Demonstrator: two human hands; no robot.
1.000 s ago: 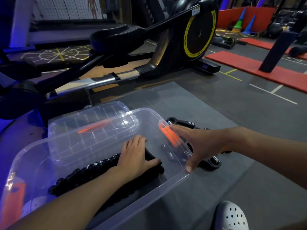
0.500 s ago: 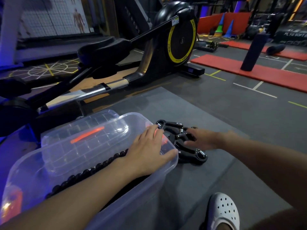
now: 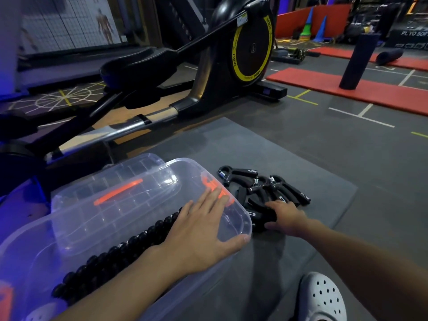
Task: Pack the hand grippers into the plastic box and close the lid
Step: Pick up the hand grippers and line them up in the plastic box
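White clog [image 3: 324, 300] nearest. Left hand [image 3: 203, 237] lay flat across corner of plastic box [image 3: 247, 222], grip open, fingers straight. Right hand [image 3: 286, 216], grip curled round nearest of the hand grippers [image 3: 243, 171], piled on grey mat [image 3: 254, 144] just beside box. Elliptical trainer [image 3: 252, 47] beyond.

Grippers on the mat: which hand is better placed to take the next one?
Right. The right hand is at the grippers, fingers and thumb round one. The left hand lies flat on the box corner, away from the pile.
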